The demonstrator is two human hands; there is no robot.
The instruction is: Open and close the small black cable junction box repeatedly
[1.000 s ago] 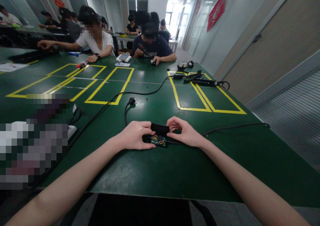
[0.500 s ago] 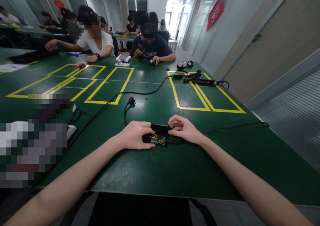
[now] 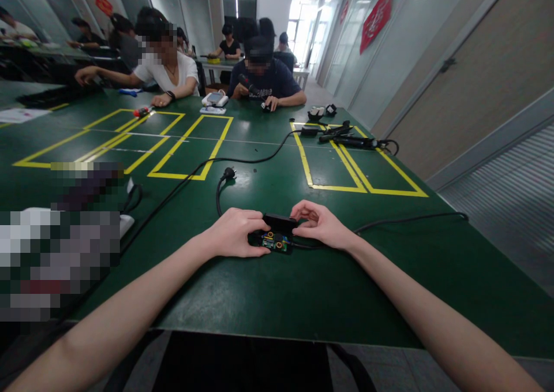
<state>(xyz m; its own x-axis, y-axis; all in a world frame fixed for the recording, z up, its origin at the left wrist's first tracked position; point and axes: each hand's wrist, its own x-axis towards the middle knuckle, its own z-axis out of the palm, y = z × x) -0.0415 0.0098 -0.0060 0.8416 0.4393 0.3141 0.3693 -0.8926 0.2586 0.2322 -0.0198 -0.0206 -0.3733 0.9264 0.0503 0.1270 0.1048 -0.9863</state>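
In front of me a small green circuit board [image 3: 276, 242] with copper-coloured coils lies in a black casing low on the table. Just behind it a black plastic cover [image 3: 280, 223] stands tilted up on its long side. My left hand [image 3: 234, 233] is closed around the casing's left end, thumb at the near side and fingers by the cover's left end. With thumb and fingertips, my right hand [image 3: 319, 223] pinches the cover's right end. A black power cord [image 3: 305, 245] leaves the casing under my right hand; another length ends in a plug [image 3: 228, 174] behind my left.
The green table [image 3: 242, 305] carries yellow tape outlines [image 3: 175, 178]. A cable crosses it to a black adapter [image 3: 309, 131] and a black wand-shaped appliance [image 3: 355, 142]. Blurred-out items [image 3: 86, 242] lie at left. Two people [image 3: 259, 74] work across the table.
Both hands keep their hold on the casing and cover. The cover's tilt differs slightly, its right end a little lower. The whole view has shifted marginally.
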